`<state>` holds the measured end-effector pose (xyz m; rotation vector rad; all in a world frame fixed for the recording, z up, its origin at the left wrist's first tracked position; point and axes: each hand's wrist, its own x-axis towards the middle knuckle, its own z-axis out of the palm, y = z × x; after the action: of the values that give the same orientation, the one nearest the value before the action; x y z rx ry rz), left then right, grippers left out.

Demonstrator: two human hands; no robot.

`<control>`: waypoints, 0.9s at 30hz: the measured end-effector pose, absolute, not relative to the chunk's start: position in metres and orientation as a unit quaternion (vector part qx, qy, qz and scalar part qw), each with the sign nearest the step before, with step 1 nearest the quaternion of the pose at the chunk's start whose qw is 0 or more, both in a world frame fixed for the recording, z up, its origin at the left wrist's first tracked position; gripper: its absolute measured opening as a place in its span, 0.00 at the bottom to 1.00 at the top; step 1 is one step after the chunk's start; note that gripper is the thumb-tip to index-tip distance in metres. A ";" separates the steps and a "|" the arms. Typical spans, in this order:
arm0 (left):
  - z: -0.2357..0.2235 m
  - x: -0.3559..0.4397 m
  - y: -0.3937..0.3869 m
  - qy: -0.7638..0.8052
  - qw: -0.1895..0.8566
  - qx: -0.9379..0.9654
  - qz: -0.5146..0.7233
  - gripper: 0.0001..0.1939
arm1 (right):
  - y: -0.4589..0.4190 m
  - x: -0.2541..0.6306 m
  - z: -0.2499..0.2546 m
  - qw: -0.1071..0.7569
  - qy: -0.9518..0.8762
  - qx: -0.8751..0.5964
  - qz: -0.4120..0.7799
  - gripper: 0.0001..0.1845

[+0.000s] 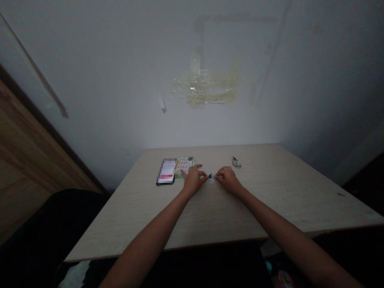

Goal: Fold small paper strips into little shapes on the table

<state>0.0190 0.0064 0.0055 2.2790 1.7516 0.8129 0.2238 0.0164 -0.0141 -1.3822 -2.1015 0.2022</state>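
Between my two hands, a small folded piece of printed paper [211, 179] rests on or just above the table; its exact shape is too small to tell. My left hand [193, 178] pinches its left side between thumb and forefinger, with the other fingers spread toward a printed sheet. My right hand [228, 179] pinches the right side with the fingertips. Beside the left hand lies the colourful printed sheet [184, 163], partly hidden by the fingers. A second small folded or crumpled paper piece [237, 162] lies beyond the right hand.
A phone [166, 172] with a lit, blurred screen lies left of the printed sheet. The pale wooden table [135, 224] meets a wall [120, 88] at the back, with peeling clear tape [210, 90] on it. A dark shape [54, 224] stands left of the table.
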 end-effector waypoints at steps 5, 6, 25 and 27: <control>0.007 0.024 0.005 0.613 0.079 0.743 0.255 0.07 | 0.014 0.220 -0.013 0.277 -0.769 -0.570 0.082 0.11; 0.008 0.025 0.005 0.617 0.079 0.742 0.251 0.07 | 0.014 0.219 -0.012 0.274 -0.766 -0.576 0.083 0.11; 0.009 0.036 0.002 0.640 0.052 0.731 0.233 0.12 | 0.016 0.214 -0.011 0.237 -0.748 -0.616 0.072 0.14; 0.009 0.037 0.003 0.642 0.050 0.730 0.227 0.12 | 0.016 0.213 -0.011 0.237 -0.746 -0.618 0.072 0.14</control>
<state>0.0365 0.0026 0.0092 2.2236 1.9553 0.6911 0.2130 0.0157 -0.0115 -1.6933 -2.0449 0.1973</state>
